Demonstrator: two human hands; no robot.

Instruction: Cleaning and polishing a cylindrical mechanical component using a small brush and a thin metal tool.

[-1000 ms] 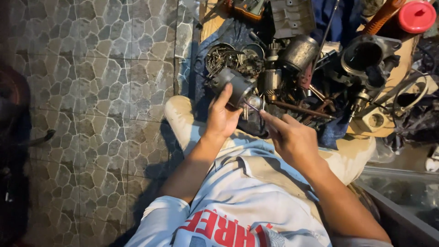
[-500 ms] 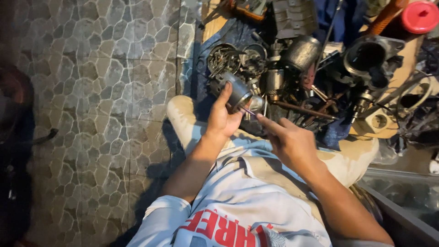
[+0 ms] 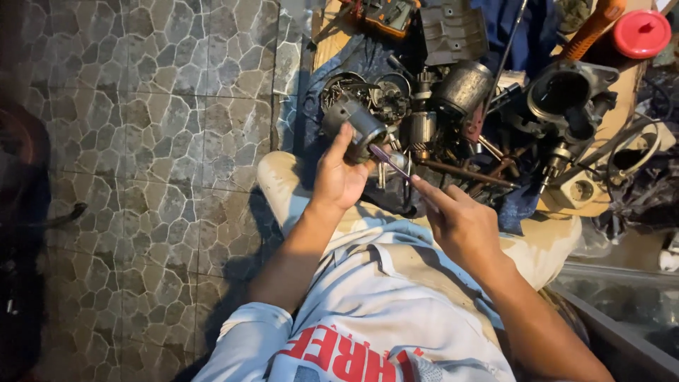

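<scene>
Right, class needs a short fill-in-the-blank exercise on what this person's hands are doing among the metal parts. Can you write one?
1. The left hand holds up a grey metal ______-shaped part.
2. The right hand holds a thin tool whose tip points at the part in the ______ hand.
3. At the top right corner sits a round lid coloured ______.
4. The floor beside the person is covered with stone-patterned ______.

Missing words: cylinder; left; red; tiles
</scene>
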